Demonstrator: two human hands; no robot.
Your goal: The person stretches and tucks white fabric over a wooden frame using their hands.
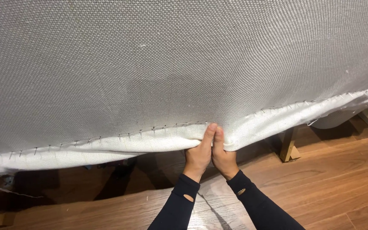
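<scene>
Head view looked down on a large panel of grey woven upholstery fabric [158,64] stretched over a frame and filling most of the picture. Left hand [198,153] and right hand [223,156] sat side by side, touching each other, at the fabric's lower edge, about midway along the visible run. Both were closed onto the loose white selvage strip [107,147]: thumbs pressed flat on the top face, pointing up toward the staple line; fingers curled under the hem and hidden, so how tightly they closed could not be told. Grip read as a pinch, both hands, on the hem.

Row of metal staples [154,128] ran just above the thumbs, following the edge. Edge's long axis ran left to right, rising toward the right. Selvage bulged slightly where the hands gathered it.

Black sleeves [179,204] covered both forearms. Wooden plank floor [329,179] lay beneath. Wooden leg [289,147] stood under the edge, right of the hands.
</scene>
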